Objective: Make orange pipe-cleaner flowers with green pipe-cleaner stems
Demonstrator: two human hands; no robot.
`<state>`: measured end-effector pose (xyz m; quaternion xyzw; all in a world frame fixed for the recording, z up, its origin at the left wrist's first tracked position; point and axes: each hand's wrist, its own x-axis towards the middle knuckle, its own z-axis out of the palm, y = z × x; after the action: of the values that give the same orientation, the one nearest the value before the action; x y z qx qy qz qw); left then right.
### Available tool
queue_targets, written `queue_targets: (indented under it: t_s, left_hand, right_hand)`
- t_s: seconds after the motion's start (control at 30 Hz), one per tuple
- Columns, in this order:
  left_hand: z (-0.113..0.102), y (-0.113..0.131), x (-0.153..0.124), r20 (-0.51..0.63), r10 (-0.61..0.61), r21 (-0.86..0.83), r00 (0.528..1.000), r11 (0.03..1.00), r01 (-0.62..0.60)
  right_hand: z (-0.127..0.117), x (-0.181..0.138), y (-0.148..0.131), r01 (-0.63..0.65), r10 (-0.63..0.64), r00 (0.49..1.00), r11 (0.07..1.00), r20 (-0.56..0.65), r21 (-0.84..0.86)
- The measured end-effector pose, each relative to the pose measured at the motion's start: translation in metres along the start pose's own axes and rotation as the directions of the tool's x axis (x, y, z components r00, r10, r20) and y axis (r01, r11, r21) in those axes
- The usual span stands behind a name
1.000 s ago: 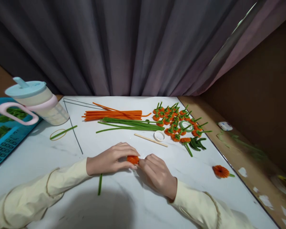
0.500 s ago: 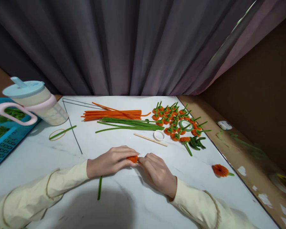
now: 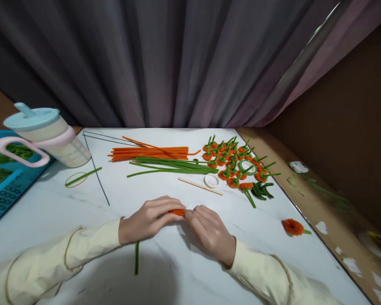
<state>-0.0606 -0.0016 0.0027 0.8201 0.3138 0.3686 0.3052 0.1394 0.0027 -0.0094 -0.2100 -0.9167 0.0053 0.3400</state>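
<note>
Near the front middle of the white table, my left hand (image 3: 152,220) pinches a small orange pipe-cleaner flower (image 3: 177,212) between thumb and fingers. My right hand (image 3: 206,228) is closed against the flower's right edge, its fingertips pressed to it; what lies under them is hidden. Below my left wrist a short green pipe cleaner (image 3: 136,258) sticks out; its upper end is behind the hand, and I cannot tell whether it is held. Farther right lies another ribbed orange flower (image 3: 293,227) with a green stem.
Beyond my hands lie orange pipe cleaners (image 3: 152,153), green ones (image 3: 178,166), a wooden stick (image 3: 200,186), a white ring (image 3: 212,181), green tape (image 3: 247,167) and many green-stemmed orange flowers (image 3: 233,182). At left stand a lidded cup (image 3: 62,144) and a blue basket (image 3: 9,203).
My left hand has shifted slightly right and tilted, and the short green pipe cleaner below it has moved right and down. The orange flower shows a thinner edge. The right hand is nearly still.
</note>
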Motion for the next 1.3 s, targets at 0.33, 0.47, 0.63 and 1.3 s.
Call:
queue_targets:
  t_s: [0.33,0.47,0.63,1.3]
  left_hand:
    - [0.0,-0.005,-0.001,-0.024,-0.022,0.07,0.999,0.997,0.024]
    - [-0.007,0.004,0.009,0.119,-0.239,-0.012,0.964,0.97,0.242]
    - [-0.017,0.011,0.021,0.433,-0.574,-0.335,0.695,0.614,0.715]
    - [-0.007,0.011,0.012,0.238,-0.637,-0.009,0.733,0.753,0.658]
  right_hand:
    - [-0.003,0.014,-0.006,-0.681,0.54,0.652,0.107,0.532,0.725]
    - [-0.001,0.017,0.003,-0.681,0.427,0.614,-0.137,0.663,0.719]
    - [-0.003,0.01,0.005,-0.711,0.478,0.688,0.295,0.546,0.638]
    - [0.002,0.006,-0.002,-0.65,0.484,0.76,0.594,0.434,0.474]
